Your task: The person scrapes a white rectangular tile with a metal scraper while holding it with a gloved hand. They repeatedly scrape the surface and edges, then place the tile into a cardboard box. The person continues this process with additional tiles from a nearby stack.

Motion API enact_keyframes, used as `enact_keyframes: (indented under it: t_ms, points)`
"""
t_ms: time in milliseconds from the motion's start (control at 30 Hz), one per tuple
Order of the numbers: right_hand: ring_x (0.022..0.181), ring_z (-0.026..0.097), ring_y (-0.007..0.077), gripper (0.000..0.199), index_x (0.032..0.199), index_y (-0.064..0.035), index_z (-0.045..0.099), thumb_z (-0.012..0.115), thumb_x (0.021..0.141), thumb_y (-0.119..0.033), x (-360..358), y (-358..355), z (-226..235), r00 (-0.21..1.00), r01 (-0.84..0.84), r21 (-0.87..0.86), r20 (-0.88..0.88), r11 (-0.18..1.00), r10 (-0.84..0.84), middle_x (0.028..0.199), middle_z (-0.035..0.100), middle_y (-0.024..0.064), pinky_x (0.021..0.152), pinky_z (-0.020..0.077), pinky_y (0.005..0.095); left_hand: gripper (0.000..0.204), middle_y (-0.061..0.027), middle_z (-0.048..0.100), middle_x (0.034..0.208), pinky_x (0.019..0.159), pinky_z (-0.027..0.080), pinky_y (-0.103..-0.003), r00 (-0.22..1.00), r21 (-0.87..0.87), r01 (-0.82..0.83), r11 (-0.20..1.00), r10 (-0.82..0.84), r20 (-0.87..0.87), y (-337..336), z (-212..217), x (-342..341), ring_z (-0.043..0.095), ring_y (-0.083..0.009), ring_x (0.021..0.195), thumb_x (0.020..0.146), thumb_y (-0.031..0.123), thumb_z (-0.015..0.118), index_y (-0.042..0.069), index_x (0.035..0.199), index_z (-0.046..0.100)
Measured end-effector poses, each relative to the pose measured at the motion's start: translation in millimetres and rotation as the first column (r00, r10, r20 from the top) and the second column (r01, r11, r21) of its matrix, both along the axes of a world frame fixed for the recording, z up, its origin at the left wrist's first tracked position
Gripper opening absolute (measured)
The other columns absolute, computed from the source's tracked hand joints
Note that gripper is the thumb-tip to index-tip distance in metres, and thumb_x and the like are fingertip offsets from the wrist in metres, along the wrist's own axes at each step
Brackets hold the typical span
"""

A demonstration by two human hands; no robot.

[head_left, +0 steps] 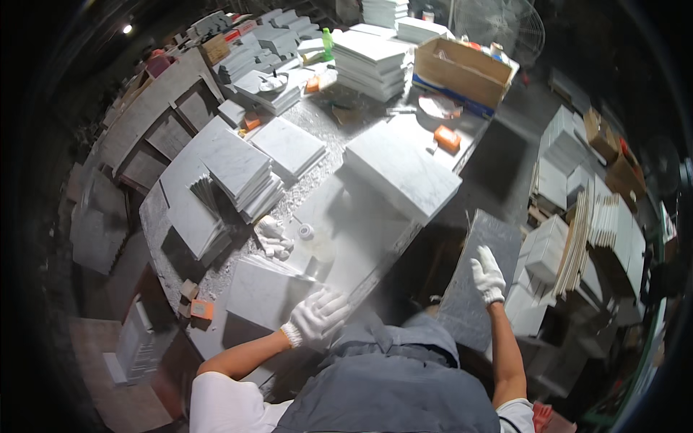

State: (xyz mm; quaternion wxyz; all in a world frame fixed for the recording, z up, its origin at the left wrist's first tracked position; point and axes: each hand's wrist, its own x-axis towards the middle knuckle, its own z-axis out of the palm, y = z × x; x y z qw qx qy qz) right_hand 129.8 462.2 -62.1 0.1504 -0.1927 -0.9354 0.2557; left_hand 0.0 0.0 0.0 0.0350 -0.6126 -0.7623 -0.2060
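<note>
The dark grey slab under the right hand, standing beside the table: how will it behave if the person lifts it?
The grey slab looks like flat stone, so probably rigid and heavy. It seems to stand on edge, steadied by the right hand, so it may tip if released. The glove probably helps grip against dust.

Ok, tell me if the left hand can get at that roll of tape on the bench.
Probably yes: the left hand rests on a pale slab, and the tape roll lies just beyond on open bench, with only a spare glove beside it.
</note>
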Motion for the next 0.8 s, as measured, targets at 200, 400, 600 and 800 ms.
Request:
enact_keyframes:
  t_ms: [200, 400, 600, 800]
  points:
    - [0.144, 0.047, 0.0363, 0.051, 0.14, -0.0121, 0.063, 0.059, 0.101, -0.043, -106.4, 10.3, 83.2, 0.971, -0.236, 0.334, 0.044, 0.912, 0.235, 0.149, 0.058, 0.0147, 0.121, 0.0364, 0.0447, 0.042, -0.018, 0.069, 0.124, 0.099, 0.053, -0.055, 1.0, 0.183, 0.02, 0.983, -0.023, 0.014, 14.4, 7.9, -1.1, 0.065, -0.0402, 0.117, 0.075, 0.019, 0.073, 0.003, 0.114, 0.075]
    - [0.15, 0.039, 0.0364, 0.061, 0.152, -0.0136, 0.05, 0.045, 0.106, -0.053, -196.6, 3.3, 97.1, 0.775, -0.61, 0.268, 0.398, 0.746, 0.491, 0.158, 0.047, 0.0142, 0.125, 0.0283, 0.0471, 0.036, -0.0147, 0.069, 0.12, 0.097, 0.054, -0.051, 0.996, 0.097, -0.087, 0.991, 0.086, 0.018, 3.2, 14.6, -8.6, 0.067, -0.0351, 0.114, 0.083, 0.022, 0.069, 0.008, 0.117, 0.072]
    - [0.15, 0.034, 0.0401, 0.067, 0.155, -0.0096, 0.044, 0.044, 0.105, -0.055, -297.7, -7.8, 66.4, 0.668, -0.741, 0.326, 0.265, 0.588, 0.695, 0.159, 0.044, 0.0172, 0.127, 0.0227, 0.0495, 0.045, -0.0118, 0.068, 0.13, 0.107, 0.047, -0.053, 0.952, -0.047, -0.277, 0.96, 0.281, 0.123, 3.8, -11.8, -6.4, 0.063, -0.0351, 0.122, 0.087, 0.029, 0.068, 0.01, 0.127, 0.071]
    - [0.154, 0.027, 0.0385, 0.07, 0.158, -0.0116, 0.039, 0.038, 0.106, -0.059, -419.0, -9.7, 46.8, 0.514, -0.845, 0.292, 0.209, 0.449, 0.832, 0.163, 0.038, 0.0153, 0.128, 0.0173, 0.0512, 0.04, -0.0101, 0.068, 0.123, 0.106, 0.049, -0.054, 0.909, -0.198, -0.364, 0.91, 0.394, 0.139, 36.8, -4.2, -19.0, 0.064, -0.0351, 0.12, 0.087, 0.032, 0.065, 0.012, 0.121, 0.072]
